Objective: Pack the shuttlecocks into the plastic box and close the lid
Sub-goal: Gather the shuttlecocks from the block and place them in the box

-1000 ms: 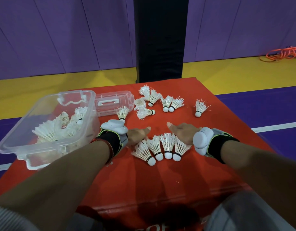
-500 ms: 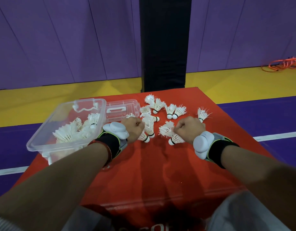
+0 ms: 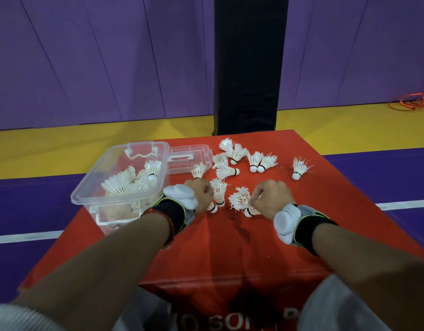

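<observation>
Red padded tabletop (image 3: pixel 230 247), purple-walled gym. Both hands are clenched on shuttlecocks just right of the clear plastic box (image 3: pixel 91 187): left hand (image 3: pixel 201 194), right hand (image 3: pixel 270 199). Step: gathering. Next: carry both handfuls left into the box.

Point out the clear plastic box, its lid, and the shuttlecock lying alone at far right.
clear plastic box (image 3: pixel 87 187): head view, left rim.
clear plastic lid (image 3: pixel 201 155): head view, top panel.
lone white feather shuttlecock (image 3: pixel 299 167): head view, feather skirt.
</observation>
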A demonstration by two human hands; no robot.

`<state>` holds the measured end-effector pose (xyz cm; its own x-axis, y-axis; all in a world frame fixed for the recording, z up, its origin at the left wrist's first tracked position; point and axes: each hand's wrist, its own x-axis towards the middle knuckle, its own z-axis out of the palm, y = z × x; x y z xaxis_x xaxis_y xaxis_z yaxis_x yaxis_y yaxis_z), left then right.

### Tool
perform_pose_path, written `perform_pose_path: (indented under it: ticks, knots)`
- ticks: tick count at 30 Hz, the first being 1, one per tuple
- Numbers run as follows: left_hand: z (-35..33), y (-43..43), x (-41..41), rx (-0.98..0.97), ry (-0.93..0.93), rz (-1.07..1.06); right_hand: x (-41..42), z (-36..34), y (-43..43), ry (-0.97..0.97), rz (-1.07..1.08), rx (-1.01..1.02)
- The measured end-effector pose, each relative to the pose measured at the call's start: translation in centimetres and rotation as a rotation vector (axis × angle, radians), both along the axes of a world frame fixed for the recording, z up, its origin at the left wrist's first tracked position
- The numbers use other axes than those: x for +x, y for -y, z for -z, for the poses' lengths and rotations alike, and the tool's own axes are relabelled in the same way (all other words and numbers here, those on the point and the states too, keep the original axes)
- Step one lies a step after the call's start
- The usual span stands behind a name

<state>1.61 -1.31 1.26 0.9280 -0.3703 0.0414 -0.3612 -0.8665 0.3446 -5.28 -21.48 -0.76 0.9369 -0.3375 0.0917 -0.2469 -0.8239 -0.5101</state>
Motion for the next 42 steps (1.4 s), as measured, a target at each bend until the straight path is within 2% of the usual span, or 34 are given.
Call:
perform_pose_path:
  ticks: [6, 14, 21, 33, 42]
  knots:
    - [-1.2, -0.3, 0.7, -0.027, 0.079, -0.049, -0.2, -1.0, -0.4, 0.124, -0.077, -0.037]
    - [-5.6, -2.3, 0.5, -0.134, 0.384, -0.082, 1.5, -5.0, -3.1, 0.333, -0.059, -0.035]
    - [-11.0, -6.1, 0.3, -0.235, 0.556, -0.134, 3.8, -8.9, -6.9, 0.493, -0.121, -0.012]
    - [-10.7, -14.7, 2.4, -0.225, 0.481, -0.328, 8.6, -10.8, -16.3, 0.574, -0.297, 0.005]
    - [-6.9, -19.3, 6.7, -0.233, 0.369, -0.332, 12.8, -9.2, -20.6, 0.525, -0.35, -0.017]
